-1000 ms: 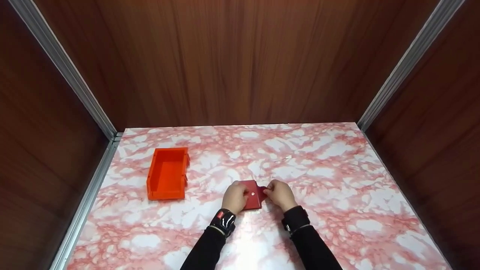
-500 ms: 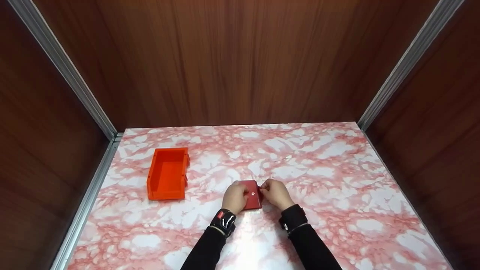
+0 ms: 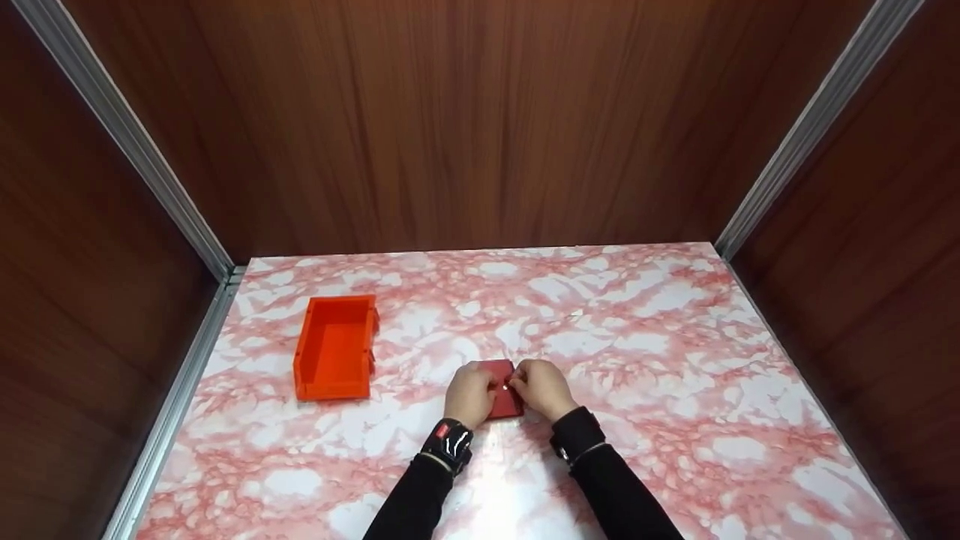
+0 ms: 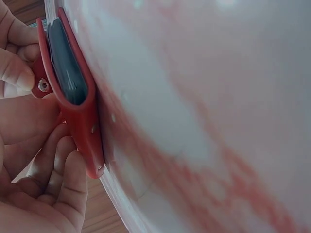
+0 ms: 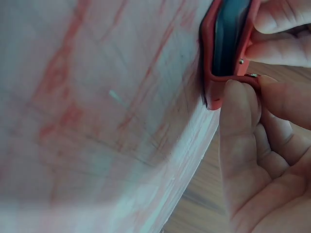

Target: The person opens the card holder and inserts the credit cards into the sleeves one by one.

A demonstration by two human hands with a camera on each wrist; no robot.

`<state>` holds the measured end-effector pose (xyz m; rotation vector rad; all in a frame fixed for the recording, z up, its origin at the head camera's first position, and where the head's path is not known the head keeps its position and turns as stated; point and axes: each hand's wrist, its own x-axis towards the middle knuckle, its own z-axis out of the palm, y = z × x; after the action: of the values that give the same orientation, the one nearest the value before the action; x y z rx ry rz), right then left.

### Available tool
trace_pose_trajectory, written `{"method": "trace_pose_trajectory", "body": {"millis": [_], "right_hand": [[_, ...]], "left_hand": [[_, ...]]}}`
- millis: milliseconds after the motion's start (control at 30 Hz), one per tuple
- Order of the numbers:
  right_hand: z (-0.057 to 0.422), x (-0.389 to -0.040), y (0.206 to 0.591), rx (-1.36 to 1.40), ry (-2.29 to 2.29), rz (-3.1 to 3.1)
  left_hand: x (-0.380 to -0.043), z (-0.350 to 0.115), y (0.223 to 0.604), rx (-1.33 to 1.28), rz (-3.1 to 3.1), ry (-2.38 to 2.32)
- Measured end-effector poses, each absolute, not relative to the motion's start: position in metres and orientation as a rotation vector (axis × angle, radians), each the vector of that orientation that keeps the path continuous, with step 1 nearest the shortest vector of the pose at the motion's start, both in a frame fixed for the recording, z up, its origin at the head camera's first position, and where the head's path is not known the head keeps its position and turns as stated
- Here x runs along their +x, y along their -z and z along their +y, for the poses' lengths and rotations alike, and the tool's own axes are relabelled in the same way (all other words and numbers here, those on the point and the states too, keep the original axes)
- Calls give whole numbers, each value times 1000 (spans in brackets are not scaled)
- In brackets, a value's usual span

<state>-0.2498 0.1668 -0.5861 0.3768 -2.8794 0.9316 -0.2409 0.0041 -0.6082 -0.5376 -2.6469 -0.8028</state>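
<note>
A red card holder [image 3: 505, 409] with a snap strap lies on the table before me, its dark inner leaves [image 4: 68, 68] showing edge-on in the left wrist view. My left hand [image 3: 469, 395] grips its left side, thumb on the cover and other fingers curled at the edge. Between thumb and index finger, my right hand [image 3: 544, 387] pinches the strap [image 5: 251, 81], folded round the open side. The strap's metal snap [image 4: 43, 85] sits close to the cover, apart from the small stud [image 5: 241, 61] there. Fingertips partly hide the strap in the head view.
An orange plastic bin [image 3: 337, 354] stands on the left of the pink-and-white marbled table [image 3: 645, 450]. Brown wood-grain walls [image 3: 465, 127] with metal corner rails enclose the table at the back and both sides.
My right hand has moved left, folding the strap from sticking out at the right over onto the card holder's cover. The left hand and the card holder have stayed in place.
</note>
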Motion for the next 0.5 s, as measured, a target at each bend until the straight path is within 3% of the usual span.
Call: {"method": "trace_pose_trajectory", "body": {"millis": [500], "right_hand": [[162, -251, 592, 513, -727, -2830]], "left_hand": [[-242, 2, 610, -555, -2621, 780]]}}
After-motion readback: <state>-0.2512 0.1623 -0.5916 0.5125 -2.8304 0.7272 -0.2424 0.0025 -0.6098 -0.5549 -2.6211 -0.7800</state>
